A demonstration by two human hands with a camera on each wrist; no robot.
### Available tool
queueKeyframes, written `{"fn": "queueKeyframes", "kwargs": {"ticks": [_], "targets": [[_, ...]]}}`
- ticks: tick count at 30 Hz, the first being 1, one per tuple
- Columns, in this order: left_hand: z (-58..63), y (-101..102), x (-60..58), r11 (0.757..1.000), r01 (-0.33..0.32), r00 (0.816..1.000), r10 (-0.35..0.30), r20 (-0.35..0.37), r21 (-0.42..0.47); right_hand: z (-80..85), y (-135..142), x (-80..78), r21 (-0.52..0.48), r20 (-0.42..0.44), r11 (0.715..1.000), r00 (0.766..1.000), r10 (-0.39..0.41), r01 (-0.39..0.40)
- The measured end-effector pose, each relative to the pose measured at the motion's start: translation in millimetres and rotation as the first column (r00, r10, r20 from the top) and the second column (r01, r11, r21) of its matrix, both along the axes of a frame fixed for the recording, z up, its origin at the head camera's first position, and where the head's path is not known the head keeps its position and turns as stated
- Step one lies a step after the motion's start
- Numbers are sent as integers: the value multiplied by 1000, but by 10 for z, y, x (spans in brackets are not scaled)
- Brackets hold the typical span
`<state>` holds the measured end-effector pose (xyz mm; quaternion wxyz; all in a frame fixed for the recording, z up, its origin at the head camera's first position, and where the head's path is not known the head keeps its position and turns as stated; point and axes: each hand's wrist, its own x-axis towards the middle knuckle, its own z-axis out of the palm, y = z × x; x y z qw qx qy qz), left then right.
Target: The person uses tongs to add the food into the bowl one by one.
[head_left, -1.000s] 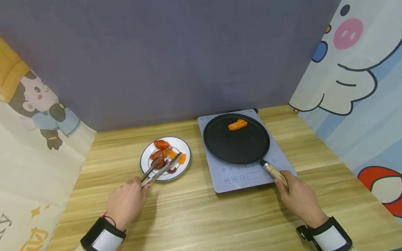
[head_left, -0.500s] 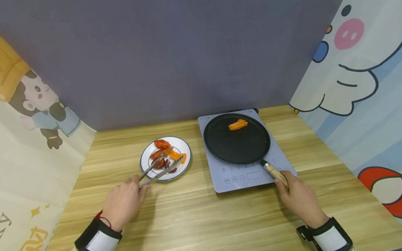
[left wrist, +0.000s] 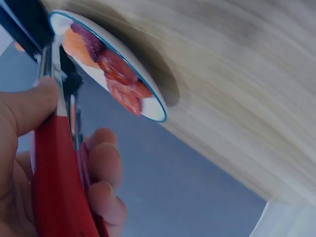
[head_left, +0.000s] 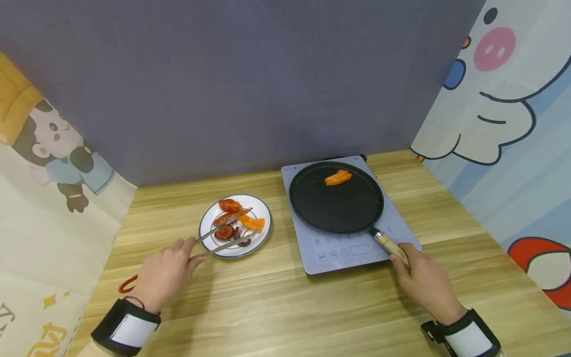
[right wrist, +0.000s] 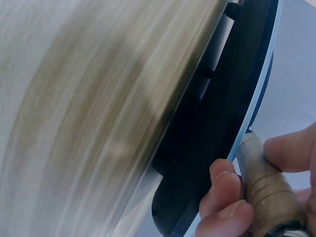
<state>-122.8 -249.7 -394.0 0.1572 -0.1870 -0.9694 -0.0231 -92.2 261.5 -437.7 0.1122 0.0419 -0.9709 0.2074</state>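
My left hand [head_left: 164,272] holds metal tongs [head_left: 228,244], whose red handles [left wrist: 58,173] lie between thumb and curled fingers in the left wrist view. The tong arms are spread over a white blue-rimmed plate [head_left: 258,206]. An orange strip of food [head_left: 252,223] lies near the tips. Reddish-brown browned pieces [head_left: 229,205], a round reddish-brown slice [head_left: 224,233] and dark purple bits [head_left: 244,242] share the plate. My right hand [head_left: 426,282] grips the wooden handle [head_left: 391,247] of a flat black frying pan [head_left: 330,208]. One orange piece [head_left: 338,177] lies in the pan's far part.
Beneath the pan is a pale induction cooker [head_left: 312,255] with printed controls along its front. Plate and cooker stand apart on a wood-grain table [head_left: 276,312]. A grey panel [head_left: 267,89] rises behind, and cartoon-printed sheets [head_left: 495,114] border both sides.
The tong arms have spread wider, and my left hand has shifted left. More of the orange strip shows on the plate. My right hand and the pan have stayed in place.
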Motion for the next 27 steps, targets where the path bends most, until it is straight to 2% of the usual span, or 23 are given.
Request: {"fn": "queueKeyframes", "kwargs": {"ticks": [4,8,15,27], "targets": [[-5,-50,-71,998,52,997,-53,-52,-33,-6,-2,-1,0,-7,1000,1000,2,-2],[5,-63,-118,997,69,995,-71,-63,-38,-12,-4,-4,3,-21,1000,1000,7,-6],[12,-38,-171,996,71,996,-74,-56,-54,-12,-8,-1,5,-21,1000,1000,9,-9],[-82,41,-239,997,50,996,-54,-68,-50,-12,-5,4,4,-13,1000,1000,3,-3]]}}
